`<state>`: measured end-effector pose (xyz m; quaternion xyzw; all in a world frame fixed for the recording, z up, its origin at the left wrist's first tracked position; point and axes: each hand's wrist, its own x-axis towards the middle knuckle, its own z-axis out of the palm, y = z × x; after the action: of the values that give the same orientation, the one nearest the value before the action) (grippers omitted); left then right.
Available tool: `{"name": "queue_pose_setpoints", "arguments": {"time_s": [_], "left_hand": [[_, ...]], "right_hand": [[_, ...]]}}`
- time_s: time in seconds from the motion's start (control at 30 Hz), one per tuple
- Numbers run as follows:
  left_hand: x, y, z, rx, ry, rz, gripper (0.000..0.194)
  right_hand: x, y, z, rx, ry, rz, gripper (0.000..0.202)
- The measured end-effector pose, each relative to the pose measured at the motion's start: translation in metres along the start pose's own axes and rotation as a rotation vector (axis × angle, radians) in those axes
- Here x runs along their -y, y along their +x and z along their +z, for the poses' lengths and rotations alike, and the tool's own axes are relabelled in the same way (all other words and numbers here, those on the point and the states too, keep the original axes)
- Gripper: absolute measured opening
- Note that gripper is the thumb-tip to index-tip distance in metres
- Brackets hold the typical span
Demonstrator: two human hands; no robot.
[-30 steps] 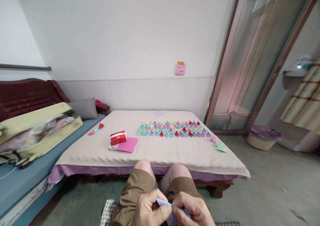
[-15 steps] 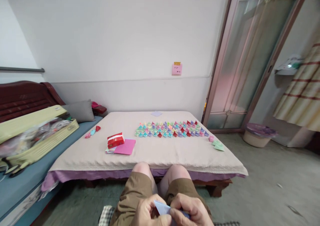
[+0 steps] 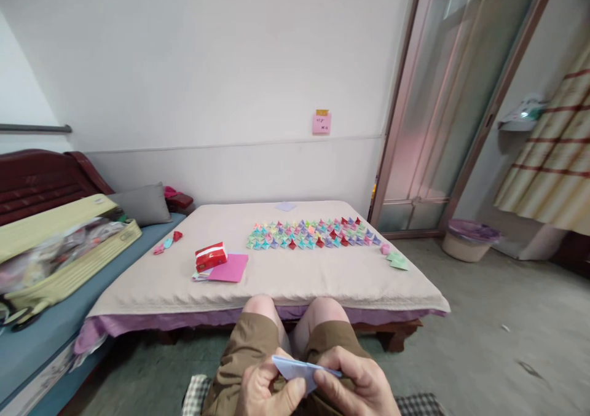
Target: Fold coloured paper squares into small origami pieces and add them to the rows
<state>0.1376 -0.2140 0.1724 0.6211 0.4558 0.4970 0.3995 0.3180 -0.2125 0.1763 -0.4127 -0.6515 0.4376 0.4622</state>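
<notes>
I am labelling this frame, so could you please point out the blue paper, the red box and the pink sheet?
blue paper (image 3: 295, 368), head view, on its flat middle between both hands.
red box (image 3: 211, 257), head view, on its top face.
pink sheet (image 3: 230, 270), head view, on its bare middle, right of the box.

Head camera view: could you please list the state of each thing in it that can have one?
Left hand: pinching the blue paper.
Right hand: pinching the blue paper.
Blue paper: folded, held over the lap.
Folded paper pieces: laid in rows on the bed cover.
Red box: closed, resting on the pink sheet.
Pink sheet: flat, unfolded.
Sliding door: closed.
</notes>
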Motion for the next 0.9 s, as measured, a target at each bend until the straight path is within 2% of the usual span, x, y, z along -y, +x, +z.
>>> {"name": "queue_pose_setpoints", "arguments": {"time_s": [0.07,0.17,0.27,0.4,0.53,0.63,0.77,0.83,0.9], "left_hand": [[0.003,-0.001,0.0,0.01,0.008,0.002,0.016],[0.011,-0.001,0.002,0.025,-0.027,-0.074,0.02],[0.018,-0.001,0.006,0.028,-0.187,-0.147,0.032],[0.018,0.001,0.01,0.003,-0.397,-0.203,0.043],[0.012,0.002,0.008,-0.022,-0.444,-0.235,0.047],[0.011,0.001,0.007,-0.039,-0.43,-0.193,0.048],[0.014,-0.002,0.004,-0.1,-0.241,-0.154,0.045],[0.013,-0.004,0.003,-0.14,-0.085,-0.129,0.043],[0.01,-0.006,0.002,-0.155,0.037,-0.078,0.041]], "right_hand": [[-0.002,0.0,0.0,-0.036,0.074,0.032,0.035],[-0.002,0.001,0.0,-0.08,0.225,0.108,0.039],[0.002,0.001,-0.001,-0.038,0.31,0.144,0.039],[0.004,0.003,-0.003,0.028,0.272,0.159,0.042],[0.002,0.004,-0.007,-0.009,0.177,0.123,0.046],[0.006,0.004,-0.012,-0.091,-0.006,0.004,0.037],[0.019,0.003,-0.015,-0.22,-0.405,-0.413,0.009],[0.025,0.003,-0.012,-0.225,-0.559,-0.582,0.013],[0.029,0.004,-0.008,-0.214,-0.666,-0.656,0.013]]}}
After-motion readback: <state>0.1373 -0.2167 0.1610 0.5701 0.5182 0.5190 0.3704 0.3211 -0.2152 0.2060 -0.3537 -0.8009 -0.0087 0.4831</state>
